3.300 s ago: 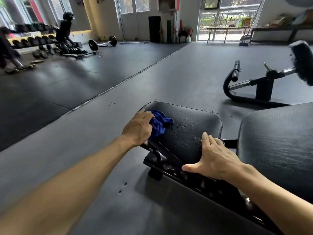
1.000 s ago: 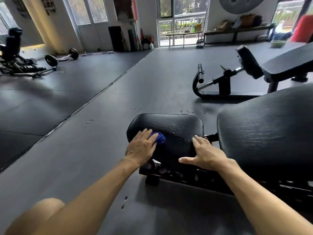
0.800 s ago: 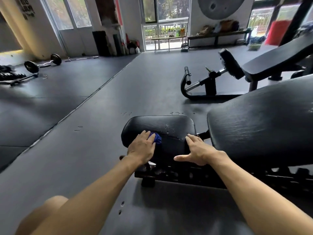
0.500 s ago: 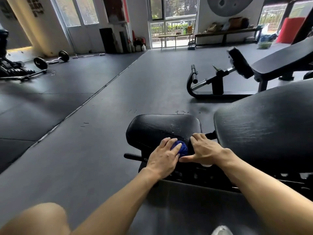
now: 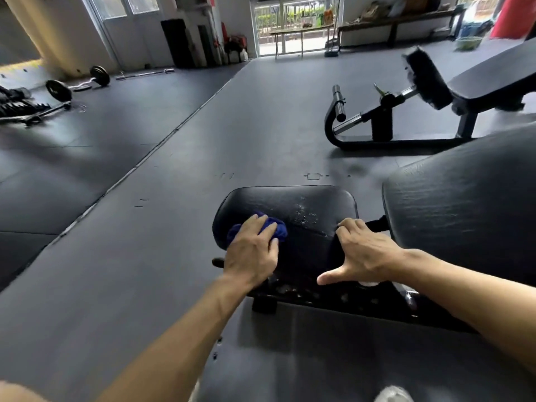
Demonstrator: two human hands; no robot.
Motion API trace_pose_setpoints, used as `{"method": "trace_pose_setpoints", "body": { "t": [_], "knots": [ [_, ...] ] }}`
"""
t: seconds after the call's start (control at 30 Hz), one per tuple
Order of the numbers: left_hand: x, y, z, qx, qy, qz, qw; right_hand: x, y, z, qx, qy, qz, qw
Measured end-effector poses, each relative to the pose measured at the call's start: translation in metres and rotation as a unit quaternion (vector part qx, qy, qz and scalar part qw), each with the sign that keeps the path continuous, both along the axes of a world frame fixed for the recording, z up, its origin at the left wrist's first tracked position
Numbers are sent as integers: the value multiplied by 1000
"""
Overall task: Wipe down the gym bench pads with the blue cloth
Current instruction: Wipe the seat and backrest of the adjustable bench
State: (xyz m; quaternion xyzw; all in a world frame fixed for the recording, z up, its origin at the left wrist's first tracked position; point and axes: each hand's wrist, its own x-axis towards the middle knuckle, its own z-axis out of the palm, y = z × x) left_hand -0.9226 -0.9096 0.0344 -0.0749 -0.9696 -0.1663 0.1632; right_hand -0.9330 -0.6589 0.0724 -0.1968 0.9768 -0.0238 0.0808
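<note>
**A:** ok where's the blue cloth (image 5: 259, 229) now? Half a second back it was bunched up at the near edge of the seat pad (image 5: 285, 216), right up against the other hand.

**B:** It's slid back out to the left end of the seat pad. The left hand (image 5: 251, 255) lies over the wadded cloth with fingers spread, pressing it into the vinyl; only bits of blue poke out around the fingers. The right hand (image 5: 364, 252) hasn't really budged: flat on the seat pad's right near corner, thumb stuck out, holding nothing, just bracing.

**A:** so it's a back-and-forth stroke?

**B:** I'd say so. The droplets (image 5: 304, 211) toward the seat pad's far right look untouched, so that patch probably isn't done. The big backrest pad (image 5: 464, 216) right of the seat pad hasn't got the cloth on it either.
</note>
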Motion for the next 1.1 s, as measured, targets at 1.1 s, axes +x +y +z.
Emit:
{"method": "trace_pose_setpoints", "body": {
  "t": [1.1],
  "knots": [
    [-43,19,11,-21,-15,-12,1000,-23,43,19,37,-39,36,998]
  ]
}}
